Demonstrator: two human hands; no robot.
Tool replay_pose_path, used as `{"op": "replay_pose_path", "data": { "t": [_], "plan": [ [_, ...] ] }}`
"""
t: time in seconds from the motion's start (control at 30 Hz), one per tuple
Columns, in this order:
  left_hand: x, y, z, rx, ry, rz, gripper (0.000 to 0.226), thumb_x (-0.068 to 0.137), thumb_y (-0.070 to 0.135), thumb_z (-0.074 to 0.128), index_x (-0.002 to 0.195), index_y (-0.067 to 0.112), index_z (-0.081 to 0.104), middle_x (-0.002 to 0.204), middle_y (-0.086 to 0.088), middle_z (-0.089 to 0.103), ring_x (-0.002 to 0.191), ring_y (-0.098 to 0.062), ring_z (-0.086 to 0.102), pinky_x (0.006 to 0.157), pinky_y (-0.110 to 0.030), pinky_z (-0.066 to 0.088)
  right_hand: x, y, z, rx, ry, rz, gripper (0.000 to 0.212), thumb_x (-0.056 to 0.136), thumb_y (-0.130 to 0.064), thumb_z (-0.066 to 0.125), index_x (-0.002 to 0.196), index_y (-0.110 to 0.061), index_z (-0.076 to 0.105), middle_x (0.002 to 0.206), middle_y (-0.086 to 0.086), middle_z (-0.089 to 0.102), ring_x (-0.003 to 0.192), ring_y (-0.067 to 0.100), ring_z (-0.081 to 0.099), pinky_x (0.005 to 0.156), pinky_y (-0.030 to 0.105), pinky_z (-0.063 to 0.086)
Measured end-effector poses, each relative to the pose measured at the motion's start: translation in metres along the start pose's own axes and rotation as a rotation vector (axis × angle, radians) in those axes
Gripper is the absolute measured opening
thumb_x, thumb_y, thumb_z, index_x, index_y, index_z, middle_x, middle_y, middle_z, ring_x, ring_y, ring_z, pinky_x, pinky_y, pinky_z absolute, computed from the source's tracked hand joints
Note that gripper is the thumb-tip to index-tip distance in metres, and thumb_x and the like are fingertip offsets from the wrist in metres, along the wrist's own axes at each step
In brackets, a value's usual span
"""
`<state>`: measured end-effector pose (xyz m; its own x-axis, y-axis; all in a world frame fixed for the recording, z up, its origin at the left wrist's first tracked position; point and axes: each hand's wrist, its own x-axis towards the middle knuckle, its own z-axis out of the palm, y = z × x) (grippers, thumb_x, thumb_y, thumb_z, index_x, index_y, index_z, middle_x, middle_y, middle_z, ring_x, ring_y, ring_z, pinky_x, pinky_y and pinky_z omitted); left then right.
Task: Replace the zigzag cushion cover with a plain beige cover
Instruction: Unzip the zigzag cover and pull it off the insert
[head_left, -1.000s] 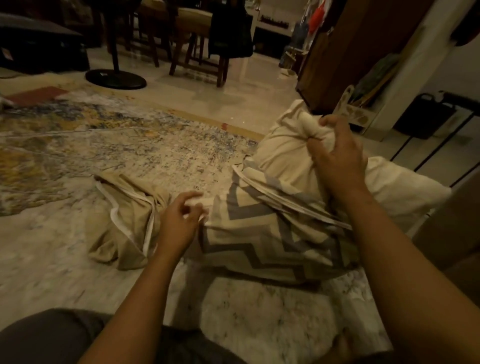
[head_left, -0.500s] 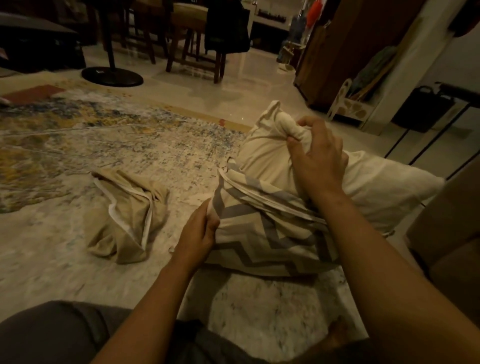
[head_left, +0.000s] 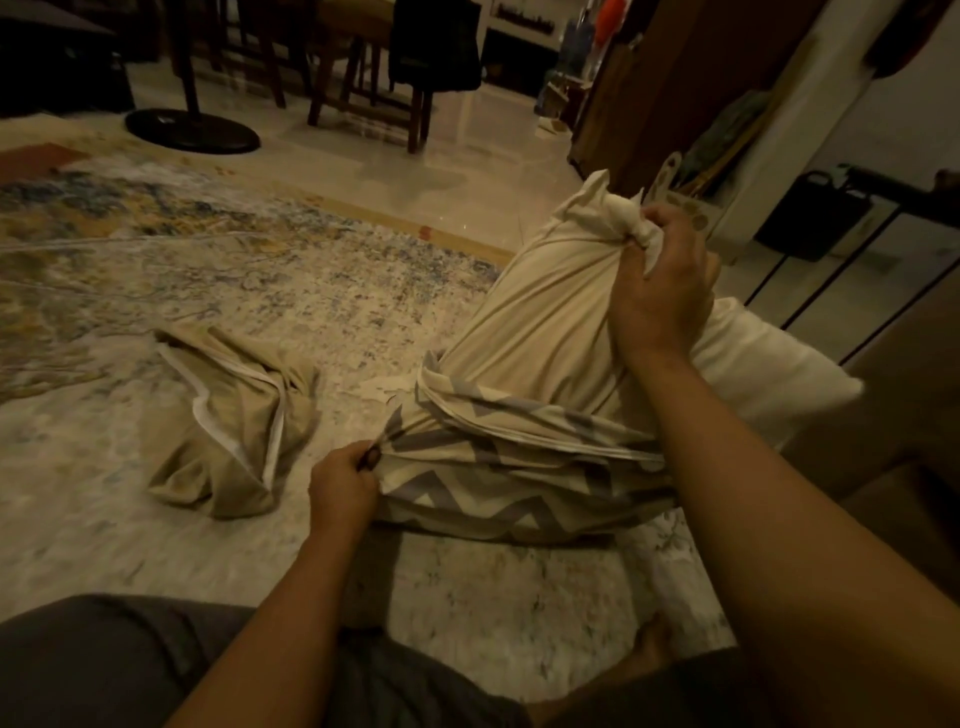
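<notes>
The grey-and-cream zigzag cover (head_left: 498, 483) is bunched around the near end of the cushion on the rug. Its plain inner side (head_left: 540, 332) is peeled back over the far part of the cushion. My left hand (head_left: 343, 488) grips the cover's left corner and pulls it taut. My right hand (head_left: 657, 283) clutches a wad of cream fabric at the cushion's upper end. A white part of the cushion (head_left: 769, 374) shows to the right of my right arm. The plain beige cover (head_left: 234, 421) lies crumpled on the rug to the left.
A patterned rug (head_left: 208, 270) covers the floor in front of me. A round black stand base (head_left: 192, 132) and wooden chairs (head_left: 363, 78) stand at the back. A dark wooden cabinet (head_left: 675, 93) and a black bag (head_left: 815, 213) are at the right. My knees fill the bottom edge.
My left hand slid down and back, dragging the zigzag cover's corner toward me. My right hand lifted the cushion's far end higher, and more of the cover's plain inner side now shows.
</notes>
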<state>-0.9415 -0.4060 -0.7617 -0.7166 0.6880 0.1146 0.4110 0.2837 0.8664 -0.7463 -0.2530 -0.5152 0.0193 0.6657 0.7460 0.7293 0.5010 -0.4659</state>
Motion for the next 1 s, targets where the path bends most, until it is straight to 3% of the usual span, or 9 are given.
{"op": "replay_pose_path", "data": {
  "t": [0.2,0.27,0.4,0.5,0.57,0.7,0.77,0.87,1.0],
  "plan": [
    [0.012,0.015,-0.008,0.061,-0.106,-0.076,0.024,0.084,0.024,0.061,0.103,0.016,0.072,0.093,-0.012,0.072,0.094,-0.032,0.067,0.073,-0.032,0.046,0.005,0.003,-0.001,0.040,-0.198,-0.011,0.034,0.091,-0.045,0.049,0.124,-0.037,0.053,0.126,-0.004,0.059,0.118,0.027,0.048,0.093,0.045,0.044],
    [0.016,0.037,-0.020,-0.092,-0.138,-0.013,0.055,0.072,0.042,0.058,0.127,0.037,0.057,0.114,-0.005,0.069,0.106,-0.026,0.065,0.091,-0.044,0.051,0.004,0.005,-0.004,0.030,-0.315,-0.083,0.039,0.091,-0.052,0.048,0.128,-0.039,0.050,0.129,-0.002,0.058,0.120,0.028,0.048,0.096,0.045,0.042],
    [0.008,0.104,-0.024,-0.269,-0.221,0.376,0.076,0.077,0.070,0.055,0.142,0.065,0.014,0.157,0.009,0.031,0.142,-0.019,0.035,0.114,-0.057,0.026,-0.007,0.005,-0.009,0.063,-0.476,-0.297,0.056,0.093,-0.056,0.047,0.144,-0.033,0.042,0.142,0.002,0.050,0.127,0.027,0.044,0.106,0.044,0.035],
    [-0.013,0.118,-0.011,-0.114,-0.162,0.488,0.098,0.079,0.068,0.060,0.150,0.052,-0.005,0.154,-0.005,0.029,0.135,-0.024,0.034,0.106,-0.041,0.030,-0.011,0.005,-0.017,0.061,-0.523,-0.404,0.062,0.092,-0.056,0.049,0.149,-0.033,0.038,0.148,0.005,0.041,0.134,0.026,0.038,0.112,0.042,0.030],
    [-0.016,0.106,-0.005,-0.092,-0.079,0.464,0.097,0.081,0.063,0.058,0.152,0.046,-0.006,0.151,-0.011,0.032,0.131,-0.029,0.037,0.101,-0.044,0.036,-0.016,0.011,-0.031,0.108,-0.539,-0.336,0.055,0.093,-0.050,0.054,0.145,-0.037,0.042,0.151,0.006,0.032,0.138,0.026,0.029,0.111,0.036,0.025],
    [-0.001,0.090,-0.007,-0.136,-0.018,0.445,0.098,0.082,0.059,0.061,0.155,0.030,0.002,0.154,-0.011,0.031,0.136,-0.031,0.038,0.105,-0.047,0.039,-0.033,0.046,-0.067,0.152,-0.278,-0.301,0.034,0.093,-0.028,0.062,0.127,-0.029,0.059,0.143,0.008,0.039,0.133,0.020,0.033,0.109,0.026,0.028],
    [0.001,0.090,-0.008,-0.168,-0.003,0.404,0.099,0.080,0.059,0.062,0.155,0.031,0.004,0.156,-0.008,0.030,0.138,-0.028,0.036,0.108,-0.046,0.037,-0.053,0.079,-0.080,0.233,-0.149,-0.168,0.034,0.092,-0.017,0.062,0.123,-0.029,0.059,0.140,0.008,0.043,0.133,0.017,0.036,0.110,0.021,0.031],
    [0.000,0.090,-0.006,-0.172,0.022,0.352,0.097,0.080,0.054,0.065,0.155,0.029,0.007,0.157,-0.004,0.029,0.140,-0.023,0.034,0.111,-0.041,0.033,-0.087,0.126,-0.078,0.354,-0.006,0.241,0.043,0.088,-0.032,0.064,0.129,-0.037,0.050,0.139,-0.002,0.045,0.130,0.017,0.042,0.109,0.043,0.039],
    [-0.005,0.090,-0.006,-0.220,0.021,0.358,0.093,0.083,0.041,0.067,0.154,0.028,0.010,0.152,0.015,0.027,0.139,-0.006,0.032,0.111,-0.031,0.032,-0.086,0.148,-0.053,0.701,-0.187,0.700,0.081,0.082,-0.054,0.071,0.148,-0.034,0.027,0.149,0.004,0.041,0.131,0.019,0.046,0.108,0.041,0.042]
  ]
}}
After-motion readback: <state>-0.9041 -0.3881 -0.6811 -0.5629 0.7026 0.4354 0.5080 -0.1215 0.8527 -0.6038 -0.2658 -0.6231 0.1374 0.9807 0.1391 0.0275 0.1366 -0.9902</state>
